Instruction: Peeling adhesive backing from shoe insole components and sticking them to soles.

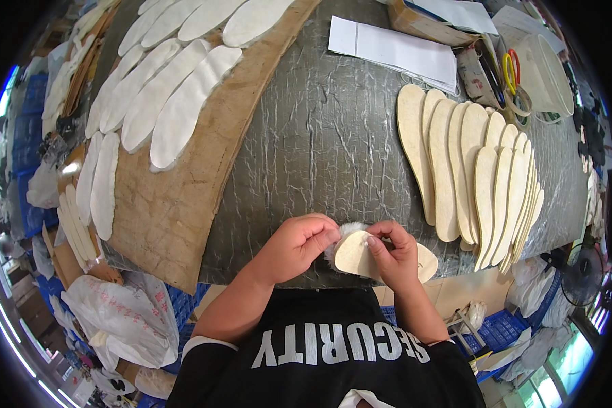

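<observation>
A beige insole point(353, 254) lies near the table's front edge, with fluffy white lining point(352, 228) showing along its far and left rim. My right hand point(396, 253) grips the insole across its middle, thumb on top. With thumb and fingers pinched together, my left hand point(302, 243) is at the fluffy rim on the insole's left end; the fingertips partly hide what they pinch. To the right, several beige insoles point(449, 163) lie fanned out in overlapping rows. White fleecy insoles point(190, 109) are spread over a brown cardboard sheet point(177, 204) at the left.
White paper sheets point(394, 51) lie at the far side, beside a cardboard box point(428, 24). Scissors with red and yellow handles point(510, 68) stand near a clear plastic tub point(544, 75) at the far right. A plastic bag point(119, 316) sits below the table at the left.
</observation>
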Tool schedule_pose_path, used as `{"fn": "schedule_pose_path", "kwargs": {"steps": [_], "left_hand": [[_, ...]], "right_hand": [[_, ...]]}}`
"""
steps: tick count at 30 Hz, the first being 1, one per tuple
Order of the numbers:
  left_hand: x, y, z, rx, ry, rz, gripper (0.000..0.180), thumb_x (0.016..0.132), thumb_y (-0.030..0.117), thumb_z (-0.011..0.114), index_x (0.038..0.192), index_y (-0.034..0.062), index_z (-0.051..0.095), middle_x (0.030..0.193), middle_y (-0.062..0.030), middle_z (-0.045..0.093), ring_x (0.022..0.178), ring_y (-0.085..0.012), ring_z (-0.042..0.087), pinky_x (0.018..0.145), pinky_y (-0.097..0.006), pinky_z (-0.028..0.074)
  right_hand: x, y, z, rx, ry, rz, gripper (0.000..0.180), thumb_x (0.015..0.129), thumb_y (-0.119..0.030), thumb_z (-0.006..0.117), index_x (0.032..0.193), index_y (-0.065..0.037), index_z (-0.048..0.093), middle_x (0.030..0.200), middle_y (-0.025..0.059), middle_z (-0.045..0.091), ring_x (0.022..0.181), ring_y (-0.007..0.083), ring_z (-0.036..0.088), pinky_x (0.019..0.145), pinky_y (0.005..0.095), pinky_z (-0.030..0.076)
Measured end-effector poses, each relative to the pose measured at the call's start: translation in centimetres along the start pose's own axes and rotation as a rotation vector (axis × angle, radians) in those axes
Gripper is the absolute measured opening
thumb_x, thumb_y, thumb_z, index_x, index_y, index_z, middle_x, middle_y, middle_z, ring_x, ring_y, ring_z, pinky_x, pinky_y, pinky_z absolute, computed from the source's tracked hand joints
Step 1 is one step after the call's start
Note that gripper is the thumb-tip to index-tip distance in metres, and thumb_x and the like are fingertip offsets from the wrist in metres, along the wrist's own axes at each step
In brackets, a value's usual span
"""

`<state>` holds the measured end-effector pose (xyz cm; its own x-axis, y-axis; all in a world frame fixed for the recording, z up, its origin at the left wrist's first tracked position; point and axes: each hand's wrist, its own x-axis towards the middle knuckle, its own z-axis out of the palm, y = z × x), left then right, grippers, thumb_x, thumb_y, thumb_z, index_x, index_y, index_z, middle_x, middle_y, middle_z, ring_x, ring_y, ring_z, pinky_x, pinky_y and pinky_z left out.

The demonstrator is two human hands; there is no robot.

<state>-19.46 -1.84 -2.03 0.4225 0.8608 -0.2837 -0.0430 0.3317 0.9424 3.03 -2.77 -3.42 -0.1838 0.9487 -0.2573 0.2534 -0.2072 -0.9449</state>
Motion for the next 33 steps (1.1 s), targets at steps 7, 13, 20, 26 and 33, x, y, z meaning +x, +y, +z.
{"fn": "schedule_pose_path", "kwargs": {"steps": [7, 13, 20, 26, 33], "left_hand": [[-1.3, -0.1, 1.3, -0.018, 0.073, -0.072, 0.016, 0.08, -0.008, 0.068, 0.094, -0.0046, 0.059, 0.103, -0.0072, 0.057, 0.089, -0.0097, 0.058, 0.075, -0.023, 0.05], [-1.9, -0.9, 0.4, 0.068, 0.181, -0.072, 0.016, 0.079, -0.013, 0.064, 0.092, -0.005, 0.059, 0.105, -0.0078, 0.057, 0.09, -0.0114, 0.059, 0.075, -0.023, 0.05], [-3.8, -2.0, -1.3, 0.129, 0.2, 0.143, 0.018, 0.075, -0.012, 0.066, 0.087, -0.0009, 0.058, 0.1, -0.013, 0.064, 0.089, -0.0188, 0.062, 0.075, -0.026, 0.05], [-3.7, -1.7, -1.4, 0.157, 0.125, 0.289, 0.017, 0.077, -0.012, 0.064, 0.085, 0.0015, 0.057, 0.1, -0.0153, 0.067, 0.097, -0.0272, 0.065, 0.081, -0.032, 0.051], [-3.6, -2.3, -1.5, 0.054, 0.107, 0.192, 0.025, 0.079, -0.01, 0.063, 0.098, 0.0038, 0.058, 0.115, -0.015, 0.061, 0.11, -0.0284, 0.059, 0.089, -0.037, 0.048]], "right_hand": [[-0.5, -0.6, 0.5, -0.1, 0.018, -0.041, 0.012, 0.081, -0.01, 0.07, 0.09, -0.005, 0.064, 0.081, 0.007, 0.064, 0.077, 0.022, 0.057, 0.073, 0.0318, 0.044], [-0.1, -0.7, -0.6, -0.298, 0.074, -0.375, 0.028, 0.081, -0.02, 0.069, 0.104, -0.007, 0.061, 0.098, 0.0098, 0.063, 0.086, 0.0294, 0.057, 0.082, 0.0364, 0.042], [0.4, -2.9, -2.2, -0.509, -0.305, -0.135, 0.044, 0.081, -0.036, 0.067, 0.113, -0.008, 0.059, 0.109, 0.0098, 0.064, 0.097, 0.0286, 0.06, 0.088, 0.0395, 0.041], [1.6, -3.0, -2.2, -0.259, -0.416, -0.136, 0.034, 0.085, -0.028, 0.065, 0.11, -0.007, 0.061, 0.094, 0.0126, 0.066, 0.088, 0.0311, 0.063, 0.075, 0.0389, 0.047], [3.4, -3.2, -1.1, -0.126, -0.634, -0.099, 0.018, 0.086, -0.02, 0.063, 0.094, -0.003, 0.064, 0.082, 0.0138, 0.064, 0.077, 0.0304, 0.061, 0.068, 0.0385, 0.047]]}}
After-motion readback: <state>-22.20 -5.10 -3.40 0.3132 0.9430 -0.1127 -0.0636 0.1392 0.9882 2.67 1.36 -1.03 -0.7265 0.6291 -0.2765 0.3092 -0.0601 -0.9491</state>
